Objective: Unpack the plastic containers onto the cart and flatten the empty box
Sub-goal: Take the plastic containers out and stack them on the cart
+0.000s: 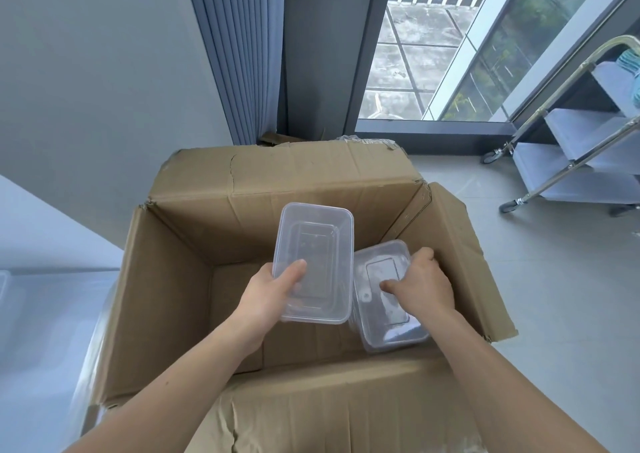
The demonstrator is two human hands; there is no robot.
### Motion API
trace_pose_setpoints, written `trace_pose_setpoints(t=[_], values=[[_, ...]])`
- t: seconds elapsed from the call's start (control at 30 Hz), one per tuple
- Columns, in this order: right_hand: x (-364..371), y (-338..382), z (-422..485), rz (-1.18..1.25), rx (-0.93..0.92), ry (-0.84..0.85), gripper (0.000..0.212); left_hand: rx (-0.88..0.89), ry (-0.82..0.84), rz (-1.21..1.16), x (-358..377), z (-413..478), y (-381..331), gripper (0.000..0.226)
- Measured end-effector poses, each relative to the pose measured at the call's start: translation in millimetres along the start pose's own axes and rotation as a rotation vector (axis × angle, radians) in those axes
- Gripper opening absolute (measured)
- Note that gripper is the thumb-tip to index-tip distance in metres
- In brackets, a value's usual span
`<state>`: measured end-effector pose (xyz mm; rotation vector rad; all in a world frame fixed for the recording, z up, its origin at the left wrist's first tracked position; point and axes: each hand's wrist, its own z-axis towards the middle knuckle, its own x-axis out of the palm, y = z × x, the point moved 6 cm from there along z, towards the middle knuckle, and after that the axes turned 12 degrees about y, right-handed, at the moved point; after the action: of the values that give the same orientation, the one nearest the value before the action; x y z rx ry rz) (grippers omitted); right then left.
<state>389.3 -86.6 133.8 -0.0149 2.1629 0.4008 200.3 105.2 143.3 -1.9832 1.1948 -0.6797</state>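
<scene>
Hands reach into the open cardboard box [194, 279]. Her left hand [273, 297] grips one clear container [313, 245] by its near end, thumb on top, long axis running away from her. Right hand [420, 286] pinches a second container [384, 321], tilted slightly rightward, low inside the box. The cart [571, 162] stands well apart, right.

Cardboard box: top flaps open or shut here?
Open. The cardboard box has its flaps splayed outward; reaching in, the left hand grips one container and the right hand grips a second container.
</scene>
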Motion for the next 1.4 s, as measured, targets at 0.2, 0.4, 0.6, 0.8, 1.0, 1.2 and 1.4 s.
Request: trace_pose_setpoints(t=[0.2, 0.4, 0.6, 0.8, 1.0, 1.2, 1.4], values=[[-22.0, 5.0, -9.1, 0.03, -0.034, 0.11, 0.053, 0.08, -0.016, 0.01, -8.4, -6.3, -13.3, 0.057], [-63.5, 39.3, -26.1, 0.184, -0.19, 0.114, 0.045, 0.194, -0.071, -0.051, -20.3, -29.5, -28.3, 0.053], [-67.8, 111.6, -41.2, 0.643, -0.447, 0.218, 0.073, 0.296, -0.27, -0.167, -49.5, -87.9, -35.8, 0.052], [-23.4, 191.7, -88.5, 0.811, -0.635, 0.415, 0.049, 0.296, -0.561, -0.358, -102.5, -176.0, -6.6, 0.042], [22.7, 259.6, -171.7, 0.787, -0.809, 0.512, 0.033, 0.329, -0.749, -0.417, -155.6, -266.7, 35.2, 0.037], [99.3, 308.8, -266.9, 0.787, -0.854, 0.588, 0.028, 0.297, -0.864, -0.493, -220.8, -357.2, 111.6, 0.026], [173.7, 332.5, -338.8, 0.744, -0.829, 0.653, 0.041, 0.248, -0.869, -0.579, -277.9, -420.1, 176.2, 0.011]])
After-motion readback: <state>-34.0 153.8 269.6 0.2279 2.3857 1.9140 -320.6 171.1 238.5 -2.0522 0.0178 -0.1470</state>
